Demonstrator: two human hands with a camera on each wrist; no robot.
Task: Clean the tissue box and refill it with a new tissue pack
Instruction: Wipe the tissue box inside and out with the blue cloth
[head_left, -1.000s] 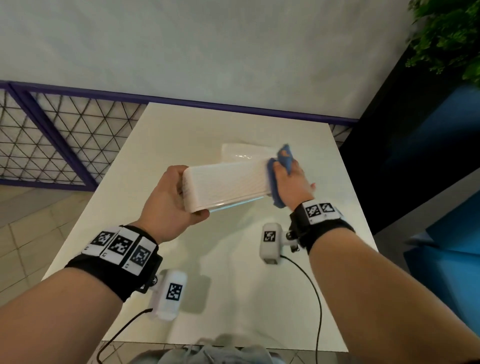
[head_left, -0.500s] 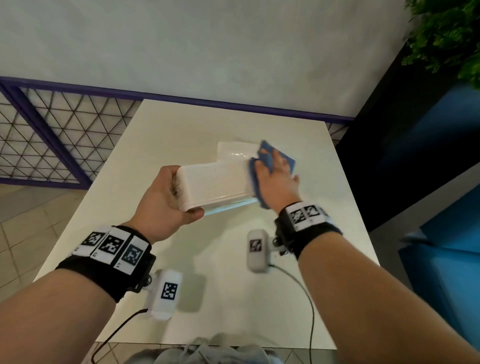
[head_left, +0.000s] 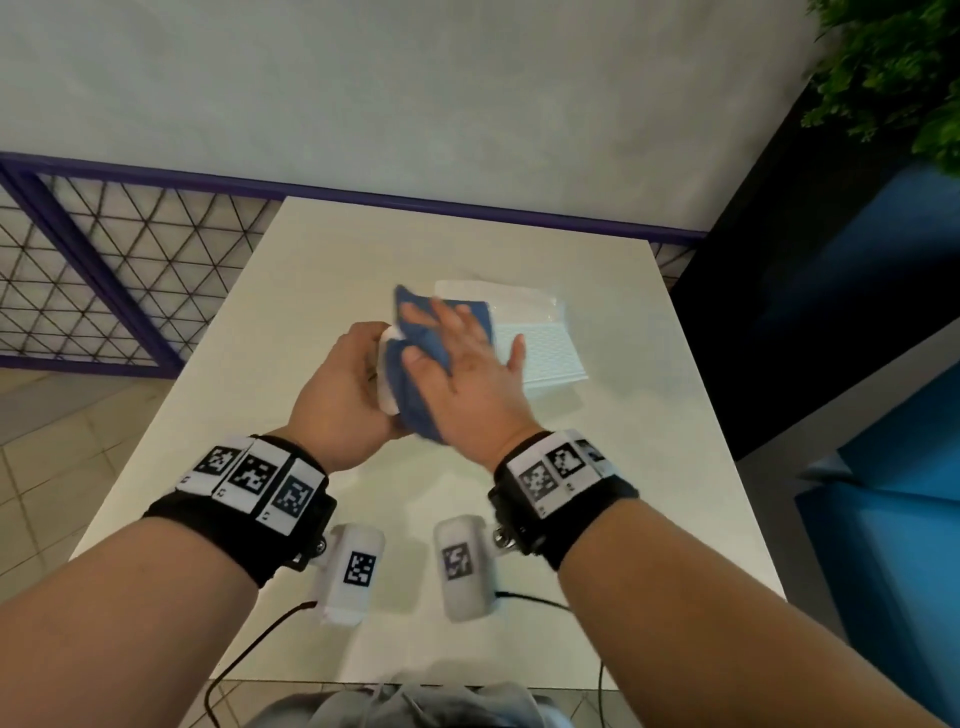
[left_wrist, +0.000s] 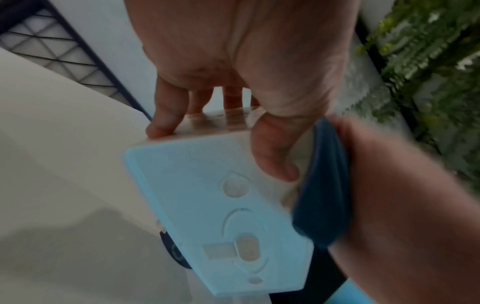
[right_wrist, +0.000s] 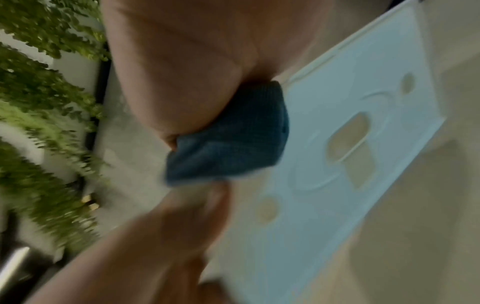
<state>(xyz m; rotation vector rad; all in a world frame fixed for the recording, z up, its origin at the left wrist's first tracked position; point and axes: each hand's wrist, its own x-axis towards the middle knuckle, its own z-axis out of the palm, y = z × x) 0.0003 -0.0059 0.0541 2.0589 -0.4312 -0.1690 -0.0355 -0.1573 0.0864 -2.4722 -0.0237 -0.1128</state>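
Observation:
My left hand (head_left: 353, 379) grips the left end of the white tissue box (head_left: 548, 353), which is held above the table, fingers and thumb curled round it. With straight, spread fingers, my right hand (head_left: 462, 364) presses a blue cloth (head_left: 421, 384) flat onto the box near that end. The left wrist view shows the box's pale underside (left_wrist: 221, 216) with oval recesses, my left fingers (left_wrist: 166, 121) on its end and the cloth (left_wrist: 322, 195) alongside. In the right wrist view the cloth (right_wrist: 233, 139) is bunched under my palm against the box (right_wrist: 350, 133). A clear-wrapped tissue pack (head_left: 519, 301) lies on the table behind the box.
The white table (head_left: 363, 260) stands against a pale wall. A purple railing with wire mesh (head_left: 104, 291) runs along the left. Dark panelling and blue furniture (head_left: 893, 467) stand at the right, with a green plant (head_left: 893, 78) above.
My right hand has slid the blue cloth leftward along the box, from its right end to beside my left hand. The left hand keeps its grip.

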